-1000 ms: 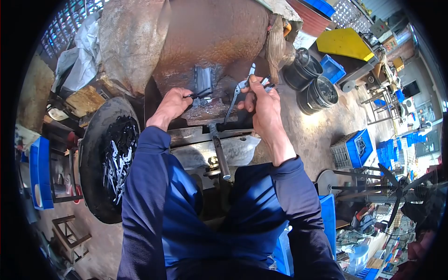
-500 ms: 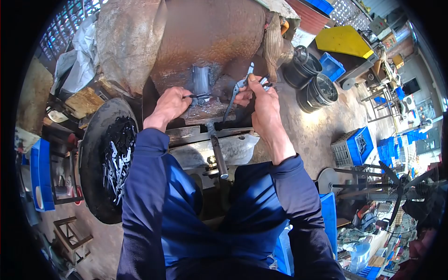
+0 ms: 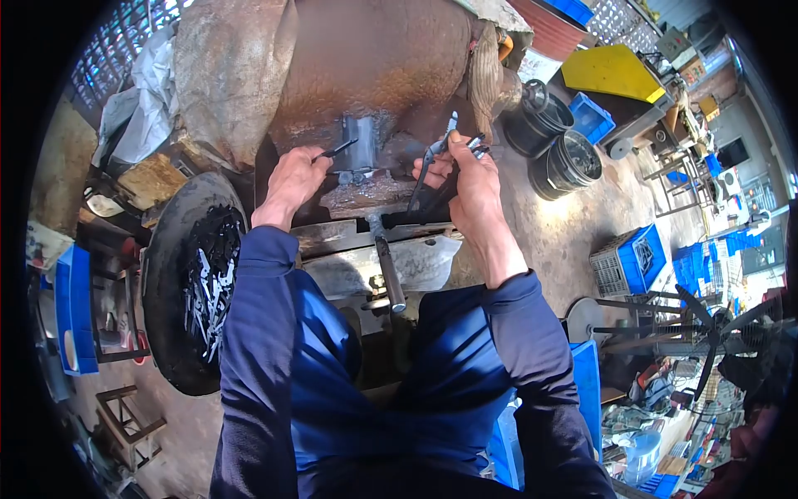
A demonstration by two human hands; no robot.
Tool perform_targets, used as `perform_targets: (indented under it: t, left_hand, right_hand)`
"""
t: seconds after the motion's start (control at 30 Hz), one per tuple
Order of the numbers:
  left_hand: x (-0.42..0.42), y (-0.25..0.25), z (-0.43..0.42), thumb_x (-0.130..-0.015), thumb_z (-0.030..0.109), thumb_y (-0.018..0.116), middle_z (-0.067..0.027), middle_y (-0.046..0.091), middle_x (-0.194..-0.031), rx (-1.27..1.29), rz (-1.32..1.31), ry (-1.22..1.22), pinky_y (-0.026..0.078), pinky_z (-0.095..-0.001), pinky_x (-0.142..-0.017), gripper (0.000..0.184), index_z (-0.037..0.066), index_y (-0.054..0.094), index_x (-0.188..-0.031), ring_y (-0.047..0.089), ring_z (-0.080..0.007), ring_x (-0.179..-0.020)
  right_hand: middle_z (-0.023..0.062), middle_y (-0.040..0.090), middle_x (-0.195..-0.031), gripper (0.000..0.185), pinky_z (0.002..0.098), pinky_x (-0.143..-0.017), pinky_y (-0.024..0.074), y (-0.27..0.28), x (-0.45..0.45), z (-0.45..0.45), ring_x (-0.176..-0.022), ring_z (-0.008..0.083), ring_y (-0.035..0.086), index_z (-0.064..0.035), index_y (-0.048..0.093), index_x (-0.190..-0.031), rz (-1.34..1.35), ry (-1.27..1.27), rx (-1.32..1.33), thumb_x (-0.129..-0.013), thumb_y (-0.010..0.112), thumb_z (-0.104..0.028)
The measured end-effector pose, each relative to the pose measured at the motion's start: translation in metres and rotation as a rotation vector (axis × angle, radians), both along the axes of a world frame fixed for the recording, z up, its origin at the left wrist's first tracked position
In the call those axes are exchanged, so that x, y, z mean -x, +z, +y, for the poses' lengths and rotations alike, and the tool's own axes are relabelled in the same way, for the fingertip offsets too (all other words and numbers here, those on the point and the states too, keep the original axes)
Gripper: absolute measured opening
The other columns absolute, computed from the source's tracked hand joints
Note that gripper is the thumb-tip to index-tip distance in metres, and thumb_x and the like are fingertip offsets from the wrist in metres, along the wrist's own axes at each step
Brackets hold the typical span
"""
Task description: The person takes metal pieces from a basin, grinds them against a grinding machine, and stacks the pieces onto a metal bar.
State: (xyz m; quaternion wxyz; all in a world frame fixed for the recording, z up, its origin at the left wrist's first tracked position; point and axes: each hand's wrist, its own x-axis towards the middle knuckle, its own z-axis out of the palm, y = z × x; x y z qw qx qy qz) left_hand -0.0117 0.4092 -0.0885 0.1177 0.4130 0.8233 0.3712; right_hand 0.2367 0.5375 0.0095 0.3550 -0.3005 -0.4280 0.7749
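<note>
My left hand [image 3: 293,181] is closed, pinching a small dark strip of metal [image 3: 339,149] that points up and to the right. Just beyond the strip is a bright grey worn band [image 3: 360,141], perhaps a grinding wheel's edge, set in a rusty housing. My right hand [image 3: 475,187] is wrapped round a pair of pliers [image 3: 427,162], tilted, with one arm reaching down toward the ledge. Small dark pieces [image 3: 477,146] stick out by its fingers; whether they belong to the pliers I cannot tell. Between the hands lies a crusted ledge [image 3: 362,198].
At my left stands a large black pan [image 3: 170,274] holding many dark and shiny metal strips [image 3: 208,291]. Black buckets [image 3: 573,162] and a blue crate [image 3: 644,256] stand to the right. A fan [image 3: 706,328] is at lower right. A metal bar [image 3: 389,274] juts toward my knees.
My left hand has drawn the dark strip off the ledge and tipped it upward. My right hand has shifted slightly with the pliers.
</note>
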Motion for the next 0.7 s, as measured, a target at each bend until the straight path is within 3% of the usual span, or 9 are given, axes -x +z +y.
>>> perform_targets:
  t: [0.27,0.33,0.7]
  left_hand:
    - [-0.009,0.015,-0.003,-0.09,0.019,0.061,-0.0172,0.071,-0.085,0.013,0.052,0.018,0.051,-0.0346,-0.077,0.026,-0.002,0.07,-0.103,0.069,-0.0255,-0.081]
    - [-0.011,0.026,-0.003,-0.09,0.029,0.063,-0.0218,0.068,-0.116,0.175,-0.075,-0.001,0.048,-0.0405,-0.096,0.042,0.001,0.067,-0.12,0.062,-0.0372,-0.113]
    - [-0.019,0.032,-0.001,-0.089,0.028,0.065,-0.021,0.069,-0.112,0.212,-0.054,-0.053,0.049,-0.0406,-0.093,0.037,0.004,0.069,-0.118,0.064,-0.0369,-0.11]
  right_hand:
    - [0.0113,0.058,-0.088,0.02,0.0428,-0.073,0.0627,0.001,-0.003,-0.001,-0.079,0.0281,0.069,-0.0018,0.052,-0.104,-0.027,-0.041,-0.009,-0.103,0.05,-0.022]
    - [0.0105,0.058,-0.086,0.02,0.0423,-0.072,0.0628,0.0,-0.003,0.0,-0.078,0.0272,0.069,-0.002,0.053,-0.104,-0.039,-0.04,-0.014,-0.103,0.05,-0.022]
    - [0.0085,0.056,-0.082,0.021,0.0406,-0.069,0.0627,0.0,-0.001,0.001,-0.073,0.0242,0.068,-0.0031,0.053,-0.104,-0.07,-0.029,0.002,-0.103,0.052,-0.024]
